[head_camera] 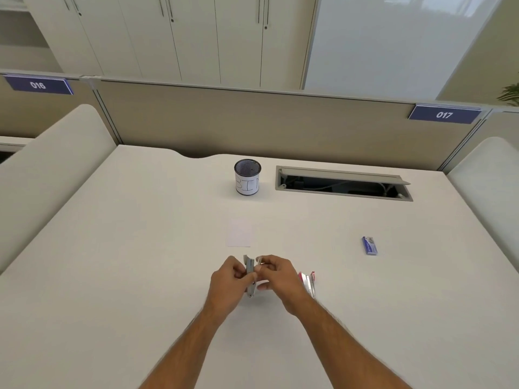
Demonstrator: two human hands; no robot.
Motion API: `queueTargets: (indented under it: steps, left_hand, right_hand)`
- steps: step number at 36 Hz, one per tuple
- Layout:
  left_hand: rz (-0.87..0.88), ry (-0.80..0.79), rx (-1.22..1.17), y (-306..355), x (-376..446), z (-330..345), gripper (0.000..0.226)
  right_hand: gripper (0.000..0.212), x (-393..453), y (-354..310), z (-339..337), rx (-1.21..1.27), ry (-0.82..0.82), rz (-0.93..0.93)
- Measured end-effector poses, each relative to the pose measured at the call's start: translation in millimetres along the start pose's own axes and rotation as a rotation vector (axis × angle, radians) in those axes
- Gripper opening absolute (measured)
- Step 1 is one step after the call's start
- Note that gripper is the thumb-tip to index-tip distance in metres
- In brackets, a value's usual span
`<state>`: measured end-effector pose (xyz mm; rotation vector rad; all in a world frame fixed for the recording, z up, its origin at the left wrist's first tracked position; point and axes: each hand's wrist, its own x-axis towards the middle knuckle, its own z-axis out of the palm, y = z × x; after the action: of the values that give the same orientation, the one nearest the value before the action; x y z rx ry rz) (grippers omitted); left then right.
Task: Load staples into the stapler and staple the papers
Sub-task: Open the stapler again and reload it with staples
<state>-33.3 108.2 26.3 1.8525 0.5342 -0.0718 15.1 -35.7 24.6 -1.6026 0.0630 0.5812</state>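
Both hands meet over the desk's near middle. My left hand [229,279] grips a grey metal stapler part [250,272], held upright just above the desk. My right hand [276,273] curls its fingers against the upper end of that part, where a small pale piece shows at the fingertips; what it is I cannot tell. A red and silver stapler piece [308,282] lies on the desk just right of my right hand, partly hidden by it. A small white paper [240,233] lies flat beyond my hands. A blue staple box [370,245] lies far to the right.
A black mesh cup [247,177] with a white label stands at the back of the white desk [140,248]. An open cable hatch [342,183] is set into the desk to its right. A beige partition [252,122] closes the far edge.
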Motion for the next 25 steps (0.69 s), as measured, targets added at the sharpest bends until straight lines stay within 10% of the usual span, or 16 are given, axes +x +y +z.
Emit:
queueTargets:
  steps: [25]
  left_hand:
    - [0.164, 0.039, -0.164, 22.7, 7.7, 1.7, 0.006]
  right_hand:
    - [0.019, -2.1, -14.8, 8.8, -0.226, 0.102, -0.237]
